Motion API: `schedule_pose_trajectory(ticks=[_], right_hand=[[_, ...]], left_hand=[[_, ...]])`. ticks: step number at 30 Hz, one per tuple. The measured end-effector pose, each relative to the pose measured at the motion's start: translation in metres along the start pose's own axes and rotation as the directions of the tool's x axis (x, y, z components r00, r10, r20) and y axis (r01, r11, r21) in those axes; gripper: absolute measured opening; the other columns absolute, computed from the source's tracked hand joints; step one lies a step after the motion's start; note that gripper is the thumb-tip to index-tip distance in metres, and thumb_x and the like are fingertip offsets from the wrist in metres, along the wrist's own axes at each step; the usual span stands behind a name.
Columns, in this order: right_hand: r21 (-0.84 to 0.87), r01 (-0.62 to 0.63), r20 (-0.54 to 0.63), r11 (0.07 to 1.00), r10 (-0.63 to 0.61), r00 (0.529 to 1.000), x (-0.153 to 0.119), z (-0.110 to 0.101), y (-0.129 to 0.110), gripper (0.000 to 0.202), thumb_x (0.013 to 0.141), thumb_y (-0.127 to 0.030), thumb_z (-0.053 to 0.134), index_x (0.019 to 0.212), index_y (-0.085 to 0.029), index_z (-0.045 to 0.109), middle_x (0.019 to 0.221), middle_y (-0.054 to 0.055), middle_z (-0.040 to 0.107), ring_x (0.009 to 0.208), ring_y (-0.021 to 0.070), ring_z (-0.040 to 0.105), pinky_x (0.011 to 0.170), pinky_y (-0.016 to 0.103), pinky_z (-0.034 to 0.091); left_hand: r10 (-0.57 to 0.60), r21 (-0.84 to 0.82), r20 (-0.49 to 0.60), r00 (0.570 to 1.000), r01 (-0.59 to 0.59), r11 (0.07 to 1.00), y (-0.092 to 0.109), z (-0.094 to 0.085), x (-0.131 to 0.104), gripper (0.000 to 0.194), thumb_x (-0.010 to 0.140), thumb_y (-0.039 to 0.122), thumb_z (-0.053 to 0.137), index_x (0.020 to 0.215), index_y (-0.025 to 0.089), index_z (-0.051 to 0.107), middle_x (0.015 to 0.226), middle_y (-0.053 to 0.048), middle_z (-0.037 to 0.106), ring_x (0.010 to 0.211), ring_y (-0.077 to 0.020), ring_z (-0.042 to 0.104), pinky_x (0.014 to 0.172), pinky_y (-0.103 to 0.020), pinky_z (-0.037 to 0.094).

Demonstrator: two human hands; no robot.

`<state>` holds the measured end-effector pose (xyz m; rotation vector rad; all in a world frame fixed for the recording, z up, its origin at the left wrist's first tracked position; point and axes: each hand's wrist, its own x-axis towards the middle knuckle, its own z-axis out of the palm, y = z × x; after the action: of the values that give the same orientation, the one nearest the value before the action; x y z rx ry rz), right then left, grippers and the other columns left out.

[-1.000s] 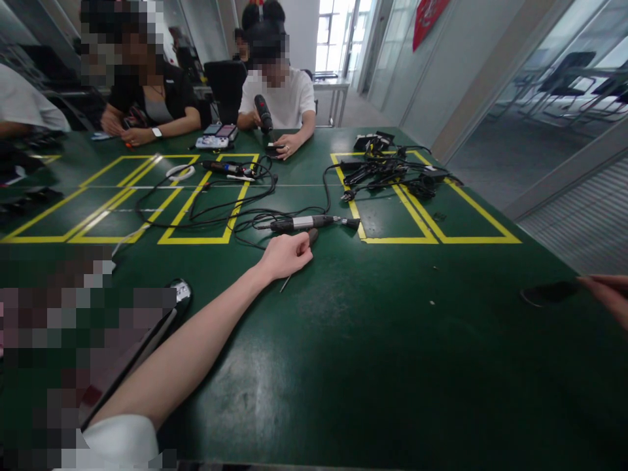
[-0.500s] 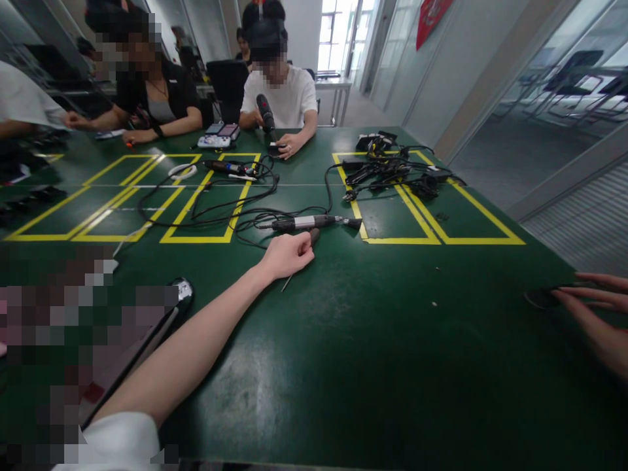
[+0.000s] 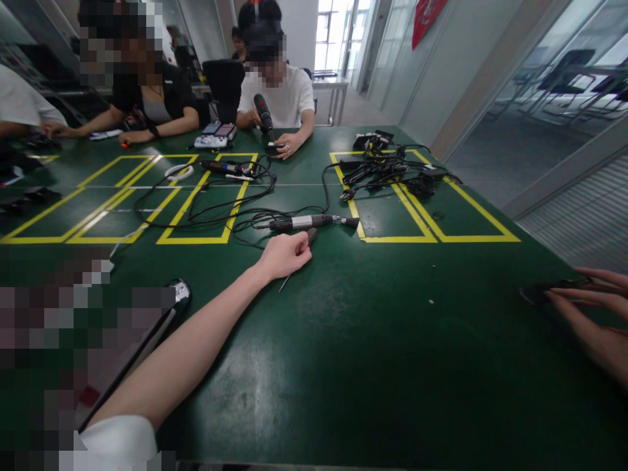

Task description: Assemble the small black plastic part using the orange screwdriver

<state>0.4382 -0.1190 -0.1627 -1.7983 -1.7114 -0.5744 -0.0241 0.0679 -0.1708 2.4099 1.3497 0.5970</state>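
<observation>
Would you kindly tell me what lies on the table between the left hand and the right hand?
The head view shows two small specks on the tabletop between the left hand and right hand.

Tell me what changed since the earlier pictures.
The right grip has moved left, further into view, over the dark flat object. A black-sleeved person's arm has stretched toward picture left. Unchanged: the left grip, holding the dark-handled metal-shafted tool beside the silver-and-black cylindrical tool.

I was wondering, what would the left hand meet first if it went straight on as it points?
The left hand would probably meet the grey and black tool just beyond it, though depth is unclear.
</observation>
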Motion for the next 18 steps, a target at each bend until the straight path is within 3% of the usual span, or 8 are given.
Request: schedule_pose_trajectory(ticks=[5,11,18], right_hand=[[0.065,-0.037,-0.019,0.997,0.038,0.999,0.0013,0.0029,0.0023,0.013,0.08,-0.043,0.064,0.073,-0.031,0.064,0.101,0.01,0.069,0.086,0.0327,0.071,0.08,0.053,0.057],[0.053,-0.001,0.002,0.999,0.001,1.0,-0.0033,0.0023,0.0031,0.015,0.083,-0.045,0.062,0.079,-0.032,0.067,0.103,0.011,0.07,0.097,0.0351,0.071,0.085,0.054,0.058],[0.009,0.115,-0.038,0.993,-0.114,0.993,-0.0042,0.0032,0.0034,0.02,0.089,-0.046,0.059,0.08,-0.03,0.064,0.102,0.012,0.07,0.085,0.0304,0.072,0.065,0.047,0.06]], left_hand=[[-0.003,0.011,0.007,1.0,0.003,1.0,-0.0006,0.0011,0.0006,0.012,0.082,0.026,0.057,0.071,0.021,0.055,0.062,0.003,0.059,0.058,-0.0138,0.052,0.059,-0.027,0.028],[-0.01,0.012,0.003,1.0,0.01,1.0,-0.0009,0.0012,0.0011,0.013,0.082,0.025,0.057,0.07,0.021,0.054,0.062,0.003,0.059,0.057,-0.0138,0.051,0.058,-0.027,0.028],[-0.006,0.001,0.009,1.0,0.006,1.0,-0.0004,0.0005,0.0007,0.013,0.082,0.025,0.057,0.07,0.021,0.052,0.063,0.003,0.058,0.058,-0.0137,0.049,0.059,-0.027,0.027]])
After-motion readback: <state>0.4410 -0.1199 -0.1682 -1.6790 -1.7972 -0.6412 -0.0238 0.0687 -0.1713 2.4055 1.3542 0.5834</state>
